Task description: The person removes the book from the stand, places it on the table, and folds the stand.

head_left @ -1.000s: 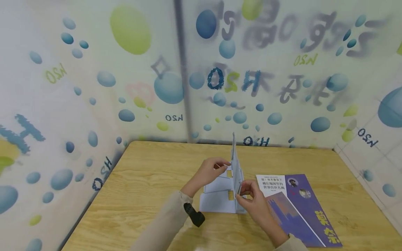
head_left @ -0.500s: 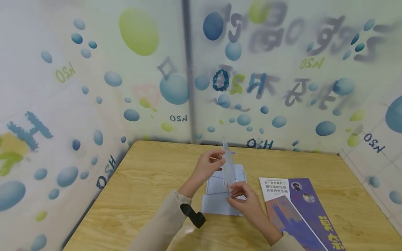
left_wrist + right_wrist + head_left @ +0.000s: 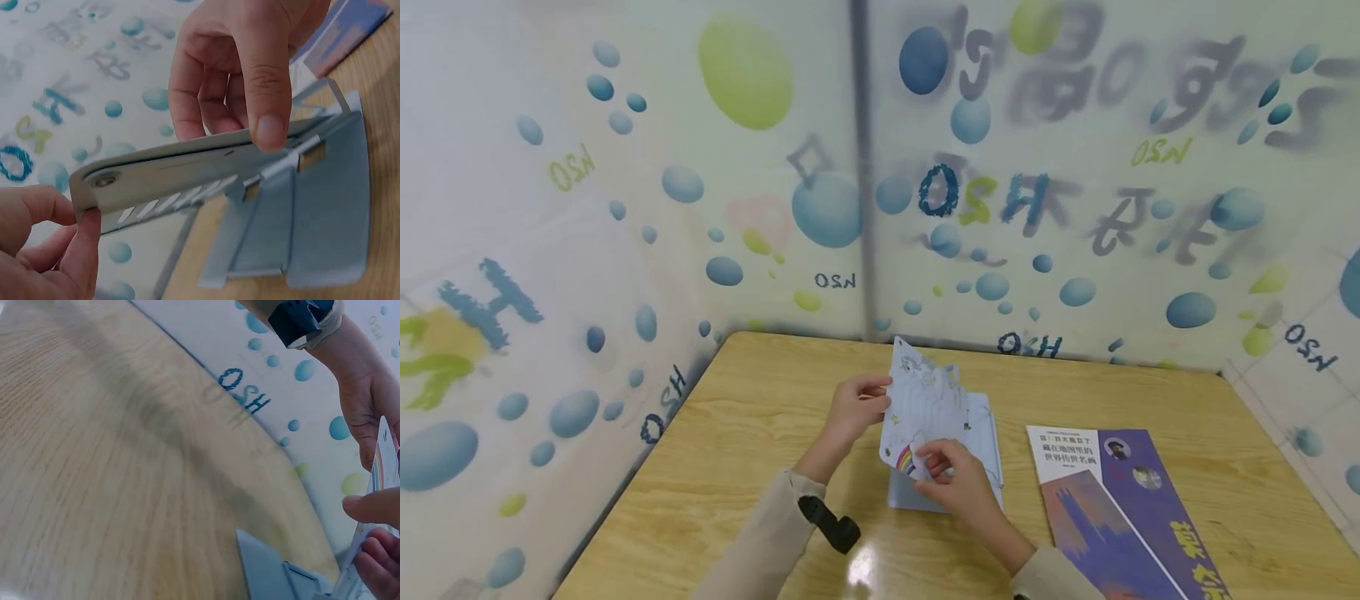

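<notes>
A pale blue folding book stand is on the wooden table, its slotted panel raised at a slant. The panel's face bears a unicorn, clouds and a rainbow. My left hand pinches the panel's left edge between thumb and fingers; in the left wrist view, this hand is at a corner with a rivet. My right hand grips the near edge by the rainbow, its thumb over the edge in the left wrist view. Below the panel, the stand's base shows rectangular cut-outs and a wire support.
A purple and white book lies flat to the right of the stand. A black device is strapped to the left wrist. Behind the table rises a wall printed with blue and green bubbles.
The panel has swung from nearly edge-on to leaning left, so its printed face now shows. Both hands have moved left with it, and the left hand has come lower. The book stays put.
</notes>
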`<state>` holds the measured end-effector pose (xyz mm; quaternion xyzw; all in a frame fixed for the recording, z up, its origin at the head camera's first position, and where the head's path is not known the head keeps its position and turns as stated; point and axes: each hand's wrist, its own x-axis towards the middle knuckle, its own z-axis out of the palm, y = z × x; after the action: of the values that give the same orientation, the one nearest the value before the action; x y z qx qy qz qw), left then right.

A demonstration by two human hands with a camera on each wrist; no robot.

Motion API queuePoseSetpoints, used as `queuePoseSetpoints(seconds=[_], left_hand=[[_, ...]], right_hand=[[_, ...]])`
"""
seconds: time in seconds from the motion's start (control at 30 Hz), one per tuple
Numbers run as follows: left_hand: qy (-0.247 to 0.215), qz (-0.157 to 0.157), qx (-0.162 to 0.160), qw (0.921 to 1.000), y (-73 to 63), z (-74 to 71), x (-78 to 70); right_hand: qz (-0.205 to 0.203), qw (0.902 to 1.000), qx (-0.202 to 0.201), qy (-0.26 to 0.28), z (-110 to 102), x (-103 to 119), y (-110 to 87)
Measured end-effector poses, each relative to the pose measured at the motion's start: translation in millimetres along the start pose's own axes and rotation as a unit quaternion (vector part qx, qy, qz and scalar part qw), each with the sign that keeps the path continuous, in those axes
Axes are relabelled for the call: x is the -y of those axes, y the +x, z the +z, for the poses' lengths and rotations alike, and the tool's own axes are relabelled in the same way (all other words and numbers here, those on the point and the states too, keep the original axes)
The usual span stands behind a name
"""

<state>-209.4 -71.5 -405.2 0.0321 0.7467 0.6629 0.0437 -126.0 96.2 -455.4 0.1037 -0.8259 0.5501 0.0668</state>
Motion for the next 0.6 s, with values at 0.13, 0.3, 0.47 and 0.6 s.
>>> queuePoseSetpoints(seconds=[0.13, 0.3, 0.47, 0.6], left_hand=[[0.019, -0.026, -0.021, 0.9993, 1.5, -8.9, 12.8], [0.043, -0.063, -0.03, 0.9967, 1.5, -16.7, 26.8], [0.08, -0.078, -0.026, 0.9934, 2.0, -22.5, 40.7], [0.093, -0.078, -0.018, 0.9925, 3.2, -27.6, 50.4]], right_hand=[[-0.01, 0.9987, 0.001, -0.05, 11.5, -4.1, 0.6], [-0.006, 0.9919, 0.002, -0.127, 24.8, -8.7, 0.6], [0.01, 0.9809, 0.012, -0.194, 35.9, -10.1, 1.6], [0.024, 0.973, 0.02, -0.229, 42.3, -9.8, 3.9]])
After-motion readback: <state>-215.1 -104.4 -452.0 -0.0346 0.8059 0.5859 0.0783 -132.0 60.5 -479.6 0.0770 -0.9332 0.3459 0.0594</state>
